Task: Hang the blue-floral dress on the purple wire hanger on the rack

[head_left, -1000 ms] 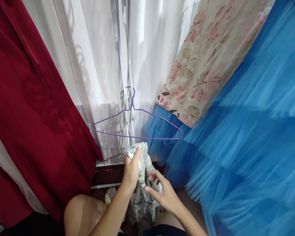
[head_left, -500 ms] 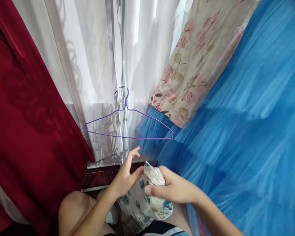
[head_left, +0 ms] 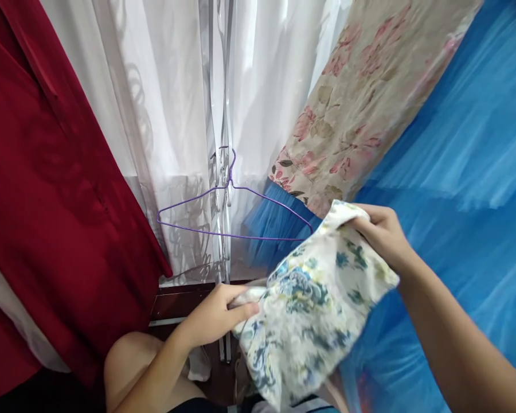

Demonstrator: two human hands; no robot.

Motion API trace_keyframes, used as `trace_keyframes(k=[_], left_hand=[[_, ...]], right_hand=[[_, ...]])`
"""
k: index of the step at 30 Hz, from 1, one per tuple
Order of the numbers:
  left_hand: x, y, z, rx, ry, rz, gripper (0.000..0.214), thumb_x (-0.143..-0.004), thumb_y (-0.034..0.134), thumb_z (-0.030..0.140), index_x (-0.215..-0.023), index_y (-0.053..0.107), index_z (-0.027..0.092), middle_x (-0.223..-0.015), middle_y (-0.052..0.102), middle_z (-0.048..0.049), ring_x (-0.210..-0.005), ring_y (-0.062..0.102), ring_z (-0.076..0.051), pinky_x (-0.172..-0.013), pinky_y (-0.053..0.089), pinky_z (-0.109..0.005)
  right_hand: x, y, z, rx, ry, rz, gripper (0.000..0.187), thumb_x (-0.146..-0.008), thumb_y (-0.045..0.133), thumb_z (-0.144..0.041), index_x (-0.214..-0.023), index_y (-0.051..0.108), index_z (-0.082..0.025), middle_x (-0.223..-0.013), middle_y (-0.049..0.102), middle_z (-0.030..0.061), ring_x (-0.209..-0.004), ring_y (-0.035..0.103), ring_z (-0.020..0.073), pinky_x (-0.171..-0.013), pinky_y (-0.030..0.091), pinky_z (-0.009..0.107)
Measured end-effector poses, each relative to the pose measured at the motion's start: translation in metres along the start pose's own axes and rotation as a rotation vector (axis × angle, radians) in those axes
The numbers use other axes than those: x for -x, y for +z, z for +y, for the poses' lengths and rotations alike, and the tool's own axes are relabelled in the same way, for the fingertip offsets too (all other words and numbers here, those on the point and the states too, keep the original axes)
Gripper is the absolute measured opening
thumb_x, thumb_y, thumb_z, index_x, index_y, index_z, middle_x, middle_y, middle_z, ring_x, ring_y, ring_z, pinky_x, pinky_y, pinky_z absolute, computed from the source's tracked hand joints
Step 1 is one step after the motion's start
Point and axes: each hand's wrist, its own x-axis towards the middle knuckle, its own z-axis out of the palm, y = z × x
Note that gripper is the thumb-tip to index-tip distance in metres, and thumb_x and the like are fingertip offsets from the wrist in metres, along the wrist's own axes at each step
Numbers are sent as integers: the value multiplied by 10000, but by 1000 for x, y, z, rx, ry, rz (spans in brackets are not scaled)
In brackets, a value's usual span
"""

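The floral cloth (head_left: pixel 313 304) is at lower right of centre, held between both hands. The left hand (head_left: pixel 212 315) pinches one edge; the right hand (head_left: pixel 383 232) grips the top. Spreading appears partial; creases show. The cloth is off the purple hanger (head_left: pixel 236 236) at centre; blur leaves contact uncertain.

red drape (head_left: pixel 64 189) L | wht curtain (head_left: pixel 172 115) ctr | beige flwr fabric (head_left: pixel 352 109) R, ovr blu tulle (head_left: pixel 468 178)

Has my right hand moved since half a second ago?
Yes, up and rightward in view. Against the purple hanger, your right hand was below its right end; now it's right of that end, at about its height.
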Motion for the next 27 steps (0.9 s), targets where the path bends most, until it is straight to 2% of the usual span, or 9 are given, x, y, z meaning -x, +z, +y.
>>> trace_keyframes(k=[2,4,9,12,14,17,21,24,27], left_hand=[[7,-11,8,5,13,72,377,-865,619,495,-807,685,128,-728,582,-19,-669,489,-136,-602,397,-212],[14,-20,14,57,29,150,361,-855,638,482,-787,665,129,-690,554,-17,-646,482,-134,-578,389,-212],[30,-39,21,245,53,336,303,-828,678,453,-907,665,160,-726,604,-27,-648,542,-159,-572,426,-230],[37,-61,16,219,60,451,321,-821,674,467,-928,663,165,-758,627,-37,-642,547,-167,-568,430,-240],[39,-81,6,40,46,467,316,-834,649,478,-829,640,163,-711,580,-22,-624,512,-154,-555,399,-230],[39,-111,-18,-421,6,416,352,-857,609,480,-684,586,175,-695,542,-16,-683,512,-171,-639,416,-249],[37,-147,-45,-810,-79,390,303,-894,523,476,-865,676,216,-895,660,-69,-898,591,-259,-856,443,-330],[31,-176,-45,-967,-137,501,309,-938,435,427,-1048,661,248,-1002,688,-87,-978,606,-288,-863,428,-355],[18,-207,-26,-1078,-183,631,336,-972,341,408,-1012,637,254,-954,695,-86,-926,625,-294,-786,417,-340]], right_hand=[[-24,10,12,-107,59,47,142,-781,676,-281,-674,668,-188,-611,636,10,-522,502,99,-497,353,250],[-46,27,19,-207,109,7,167,-780,677,-305,-675,666,-175,-588,637,4,-517,520,112,-498,381,237],[-81,79,3,-329,230,-328,188,-772,685,-349,-753,702,-163,-656,706,23,-608,631,162,-564,479,229],[-86,97,-11,-430,278,-452,190,-741,704,-282,-878,731,-153,-694,734,35,-650,670,183,-609,515,239],[-87,100,-15,-473,301,-490,240,-719,711,-220,-946,736,-149,-725,751,38,-646,682,181,-609,519,235],[-87,98,-15,-530,364,-495,237,-739,674,-183,-963,742,-145,-734,759,43,-640,699,184,-604,528,240],[-85,98,-18,-575,414,-482,196,-745,650,-142,-921,736,-138,-733,761,64,-652,715,207,-630,560,264],[-83,100,-25,-590,418,-480,220,-737,625,-93,-925,729,-141,-740,765,66,-626,710,204,-617,574,271],[-84,100,-28,-585,453,-495,257,-757,615,-97,-987,722,-139,-782,780,71,-619,713,211,-616,588,291]])
